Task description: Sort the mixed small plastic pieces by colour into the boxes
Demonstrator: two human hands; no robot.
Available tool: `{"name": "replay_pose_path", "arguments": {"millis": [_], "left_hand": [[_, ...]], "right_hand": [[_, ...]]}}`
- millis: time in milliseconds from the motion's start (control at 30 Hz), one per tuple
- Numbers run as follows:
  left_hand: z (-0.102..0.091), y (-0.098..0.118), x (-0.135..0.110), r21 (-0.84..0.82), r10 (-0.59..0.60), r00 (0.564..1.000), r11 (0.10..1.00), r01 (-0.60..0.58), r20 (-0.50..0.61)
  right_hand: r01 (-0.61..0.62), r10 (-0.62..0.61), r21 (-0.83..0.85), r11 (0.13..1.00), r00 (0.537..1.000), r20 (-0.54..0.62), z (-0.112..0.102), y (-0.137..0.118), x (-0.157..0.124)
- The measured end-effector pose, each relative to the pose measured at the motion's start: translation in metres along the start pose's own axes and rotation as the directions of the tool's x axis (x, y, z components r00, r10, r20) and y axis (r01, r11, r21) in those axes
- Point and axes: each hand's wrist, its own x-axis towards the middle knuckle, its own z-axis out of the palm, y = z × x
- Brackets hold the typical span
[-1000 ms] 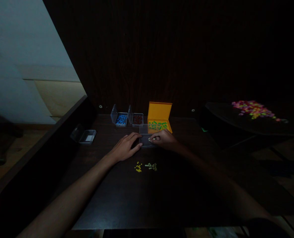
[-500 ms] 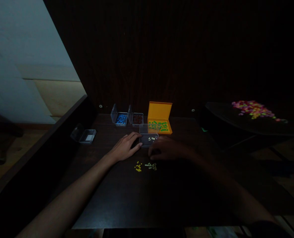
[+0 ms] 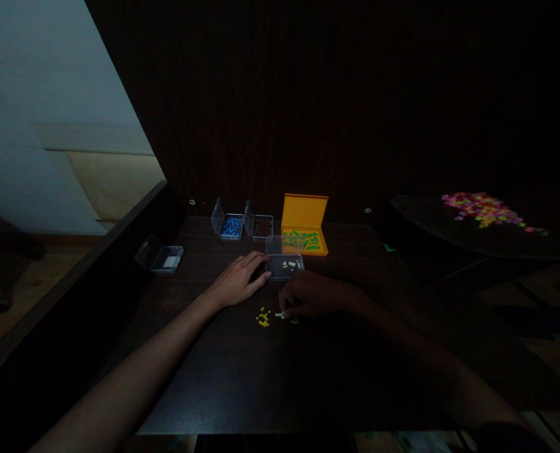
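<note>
My left hand (image 3: 245, 280) rests on the dark table. Its thumb and fingers are apart and touch the left side of an open clear plastic box (image 3: 274, 277) holding several small pale pieces (image 3: 289, 264). In front of that box my right hand (image 3: 311, 294) bends down, its fingers drawn together at a small group of pale pieces (image 3: 279, 315) on the table. The hand partly covers this group, and whatever is between the fingertips is hidden. Just left of them lies a scatter of small yellow pieces (image 3: 263, 318).
Behind stand open boxes: one with blue pieces (image 3: 231, 226), one with dark red pieces (image 3: 262, 226), and an orange box (image 3: 305, 211) with green pieces (image 3: 308, 239). Another clear box (image 3: 167, 261) lies open at the left. Colourful pieces (image 3: 485, 207) cover part of a dark surface at right.
My right hand has moved from the clear box's right edge toward me, down onto the pale pieces, now covering part of them. My left hand has stayed in place.
</note>
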Motion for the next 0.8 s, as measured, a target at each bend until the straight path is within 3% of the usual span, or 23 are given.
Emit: {"name": "replay_pose_path", "arguments": {"millis": [300,800], "left_hand": [[0.001,-0.002,0.000,0.013,-0.001,1.000,1.000,0.001,0.010],[0.002,-0.002,0.000,0.012,0.006,1.000,1.000,-0.006,0.001]], "right_hand": [[-0.018,0.018,0.011,1.000,1.000,0.012,-0.002,-0.002,0.000],[-0.050,0.042,-0.066,0.997,0.992,-0.118,0.000,0.009,-0.001]]}}
